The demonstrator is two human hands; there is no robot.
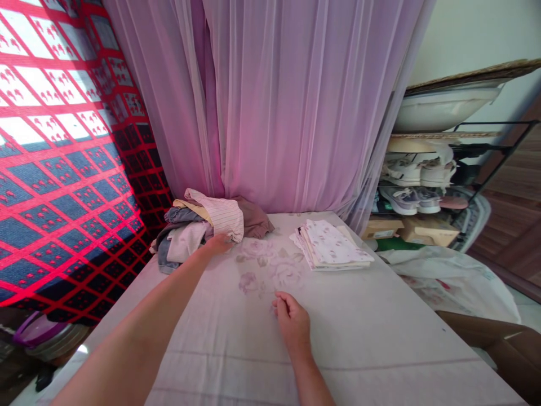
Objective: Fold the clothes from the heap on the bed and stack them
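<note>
Lilac curtains (304,107) hung behind a table with a floral-printed tablecloth (236,332). The folded part of the laundry, a neat cloth stack (332,242), lay toward the right; the rumpled clothes pile (181,242) at the far left looked still to be sorted out. On that pile's near side, the left hand (218,243) touched a striped garment (222,213), its grip impossible to tell. The right hand (292,317) was loosely closed, nothing visible in it.
</note>
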